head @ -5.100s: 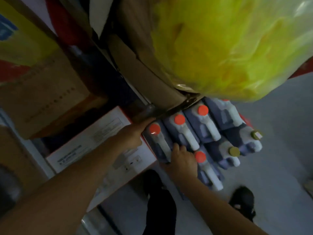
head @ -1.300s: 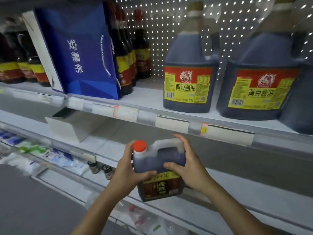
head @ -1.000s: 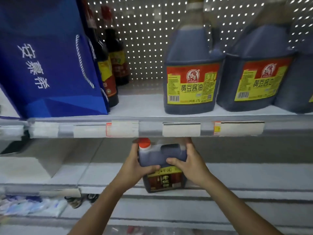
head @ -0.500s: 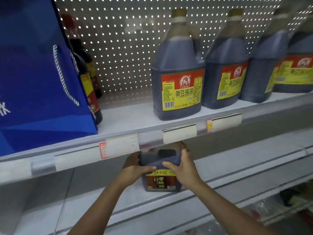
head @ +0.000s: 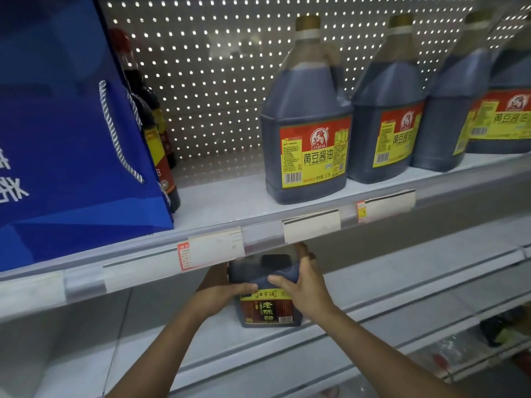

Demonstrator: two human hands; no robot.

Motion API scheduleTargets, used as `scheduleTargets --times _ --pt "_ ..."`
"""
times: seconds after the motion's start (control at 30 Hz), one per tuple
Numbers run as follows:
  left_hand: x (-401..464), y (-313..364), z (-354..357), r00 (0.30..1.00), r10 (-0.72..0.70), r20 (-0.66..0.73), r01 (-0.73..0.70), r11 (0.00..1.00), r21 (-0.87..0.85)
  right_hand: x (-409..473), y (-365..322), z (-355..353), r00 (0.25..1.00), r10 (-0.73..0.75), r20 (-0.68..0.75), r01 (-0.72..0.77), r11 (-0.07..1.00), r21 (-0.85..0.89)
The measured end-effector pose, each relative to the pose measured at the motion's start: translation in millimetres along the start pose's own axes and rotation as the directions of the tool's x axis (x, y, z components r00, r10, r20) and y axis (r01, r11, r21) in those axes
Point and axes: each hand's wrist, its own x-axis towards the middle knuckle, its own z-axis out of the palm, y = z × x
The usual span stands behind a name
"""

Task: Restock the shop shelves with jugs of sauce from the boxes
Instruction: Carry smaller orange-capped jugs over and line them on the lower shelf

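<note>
1. We hold one small jug [head: 265, 303] of dark sauce just below the middle of the frame, standing upright with its label facing us. Its base sits at the front of the lower shelf [head: 402, 285]; whether it rests there with full weight we cannot tell.

2. The jug lies between our two hands. Our left hand [head: 219, 291] wraps its left side, thumb across the front above the label; the other fingers are hidden behind the jug. Our right hand [head: 304, 285] curls round the right shoulder, thumb on the front, fingers reaching up over the handle.

3. The jug's long axis runs straight up, and its top is tucked behind the price strip of the upper shelf [head: 258, 205], so its cap is out of sight. The free room lies away from us, deeper under that shelf. In our judgement the next move is a straight push back, with the jug kept upright so the top does not catch the strip.

4. Both hands are equally near, one on each side. The right one has the better hold on the handle.

5. The upper shelf carries four large jugs [head: 307, 119] with red and yellow labels in the upper right of the frame. At the upper left are a blue gift bag [head: 66, 133] and dark bottles [head: 149, 116] behind it.

6. On the lower shelf we see nothing but the jug in our hands. No box shows in this view.
</note>
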Motion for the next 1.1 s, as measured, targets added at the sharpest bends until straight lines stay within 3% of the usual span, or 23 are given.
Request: scheduleTargets --times 0.43,1.1 --pt "-21.8 15.7 4.8 0.996 0.09 -0.019 -0.089 0.993 0.075 -3.7 -6.4 -7.1 0.997 -0.026 0.076 0.034 0.994 -0.106" --pt "-29.5 7.0 18.5 0.983 0.144 -0.113 -0.131 0.984 0.118 -7.0 -9.6 -12.0 0.995 0.014 0.098 -0.006 0.996 -0.086"
